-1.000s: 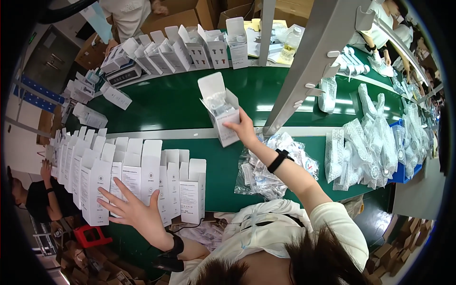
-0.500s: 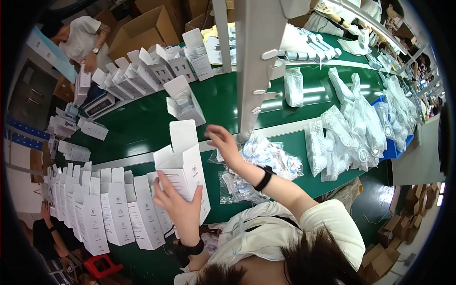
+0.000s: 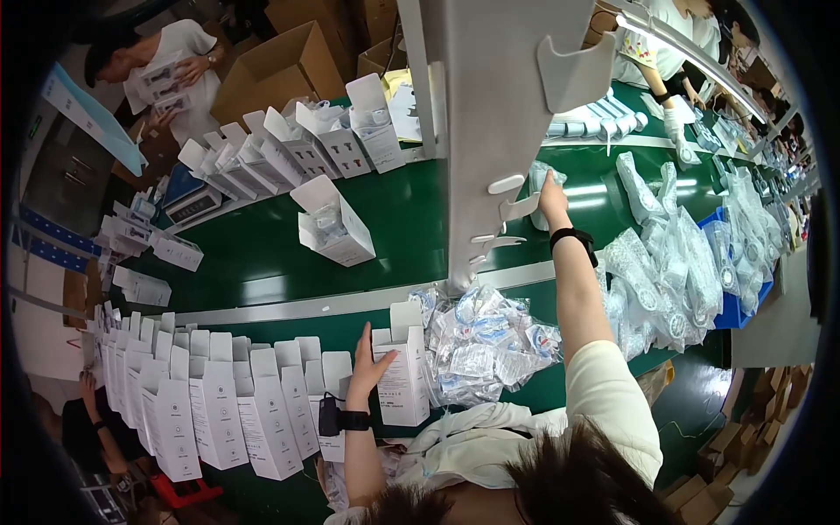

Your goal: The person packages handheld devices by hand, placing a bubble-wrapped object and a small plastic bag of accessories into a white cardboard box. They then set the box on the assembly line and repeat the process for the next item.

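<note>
The left hand [image 3: 367,363] is open, its thumb against an upright white cardboard box with raised flaps [image 3: 402,394], just left of a heap of clear plastic packets [image 3: 494,341]. Farther off, to the right, the right hand [image 3: 551,203] touches a clear bubble-wrapped package [image 3: 536,179] — whether it grips, I cannot tell. The wrap could snag on the pale hook [image 3: 521,208] nearby; a sideways nudge might tip the tall box. The box's small dark print [image 3: 398,372] is too small to read.
</note>
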Demonstrator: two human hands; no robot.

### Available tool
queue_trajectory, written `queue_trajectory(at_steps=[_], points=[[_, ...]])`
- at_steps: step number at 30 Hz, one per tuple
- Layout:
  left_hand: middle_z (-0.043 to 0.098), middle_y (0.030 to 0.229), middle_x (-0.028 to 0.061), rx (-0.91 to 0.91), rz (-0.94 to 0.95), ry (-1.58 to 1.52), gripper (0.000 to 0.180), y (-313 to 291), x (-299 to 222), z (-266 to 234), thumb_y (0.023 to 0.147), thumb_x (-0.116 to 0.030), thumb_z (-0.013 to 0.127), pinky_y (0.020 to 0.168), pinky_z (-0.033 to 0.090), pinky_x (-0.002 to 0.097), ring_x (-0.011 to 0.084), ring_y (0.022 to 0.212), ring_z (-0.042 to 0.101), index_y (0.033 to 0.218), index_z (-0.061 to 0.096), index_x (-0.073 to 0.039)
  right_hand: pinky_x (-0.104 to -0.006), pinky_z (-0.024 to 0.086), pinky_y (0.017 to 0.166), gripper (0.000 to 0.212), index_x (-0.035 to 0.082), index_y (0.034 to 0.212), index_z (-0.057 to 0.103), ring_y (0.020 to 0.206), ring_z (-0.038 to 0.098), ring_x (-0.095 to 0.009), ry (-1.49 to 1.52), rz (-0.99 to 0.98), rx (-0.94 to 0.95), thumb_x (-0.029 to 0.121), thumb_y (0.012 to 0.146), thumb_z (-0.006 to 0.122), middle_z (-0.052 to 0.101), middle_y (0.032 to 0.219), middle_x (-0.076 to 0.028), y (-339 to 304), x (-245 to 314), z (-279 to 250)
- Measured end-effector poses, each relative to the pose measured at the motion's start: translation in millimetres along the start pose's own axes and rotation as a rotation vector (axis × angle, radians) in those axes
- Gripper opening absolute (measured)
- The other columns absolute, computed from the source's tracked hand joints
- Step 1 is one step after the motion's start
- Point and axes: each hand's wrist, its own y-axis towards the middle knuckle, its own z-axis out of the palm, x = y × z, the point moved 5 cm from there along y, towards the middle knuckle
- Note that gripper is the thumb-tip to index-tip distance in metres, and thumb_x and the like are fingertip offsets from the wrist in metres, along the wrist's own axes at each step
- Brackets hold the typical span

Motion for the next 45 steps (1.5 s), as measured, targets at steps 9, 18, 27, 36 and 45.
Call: queue_trajectory(at_steps=[9, 18, 27, 36, 45], points=[[0.045, 0.116, 0.0113, -0.073, 0.203, -0.599, 0.064, -43.6, -79.2, -17.1, 0.071, -0.003, 0.066, 0.085, 0.042, 0.0307, 0.0203, 0.103, 0.048, 0.123, 0.030, -0.010, -0.0421, 0.046, 0.082, 0.084, 0.018, 0.137, 0.010, 0.103, 0.051, -0.032, 1.394, -0.162, 0.542, 0.006, 0.069, 0.058, 0.038, 0.126, -0.018, -159.0, -3.1, -51.8], [0.044, 0.115, 0.0185, -0.077, 0.515, 0.181, 0.074, -85.2, -162.0, 20.2, 0.060, -0.014, 0.079, 0.081, 0.043, 0.0354, 0.0285, 0.102, 0.049, 0.113, 0.028, -0.007, -0.0449, 0.040, 0.093, 0.072, 0.009, 0.130, 0.019, 0.108, 0.045, -0.036, 2.093, -0.140, 0.490, 0.003, 0.071, 0.059, 0.038, 0.122, -0.020, -333.9, 61.1, -66.4], [0.040, 0.119, 0.0246, -0.361, 0.732, -0.015, 0.072, -98.1, -160.1, 16.6, 0.058, -0.009, 0.080, 0.086, 0.041, 0.0382, 0.0337, 0.104, 0.048, 0.102, 0.023, -0.008, -0.0352, 0.037, 0.090, 0.059, 0.008, 0.124, 0.035, 0.108, 0.043, -0.031, 1.191, -0.773, -0.051, 0.007, 0.072, 0.063, 0.044, 0.116, -0.016, -363.7, 78.7, -87.6], [0.028, 0.128, 0.0219, -0.612, 0.678, -0.484, 0.069, -70.4, -91.7, -41.6, 0.060, -0.003, 0.077, 0.095, 0.031, 0.0376, 0.0281, 0.115, 0.035, 0.100, 0.021, -0.013, -0.0450, 0.042, 0.083, 0.038, 0.010, 0.109, 0.056, 0.113, 0.039, -0.035, 0.863, -0.859, 0.232, 0.005, 0.072, 0.056, 0.047, 0.117, -0.015, -329.7, 110.6, 12.9], [0.040, 0.115, 0.0173, -0.584, 0.555, 0.060, 0.055, -76.8, -83.5, -35.7, 0.064, -0.008, 0.073, 0.093, 0.030, 0.0354, 0.0303, 0.107, 0.040, 0.107, 0.040, -0.002, -0.0359, 0.050, 0.071, 0.017, 0.009, 0.085, 0.062, 0.093, 0.049, -0.030, -0.167, -0.975, 0.188, 0.007, 0.072, 0.051, 0.049, 0.096, -0.012, -291.3, 132.6, 119.9]])
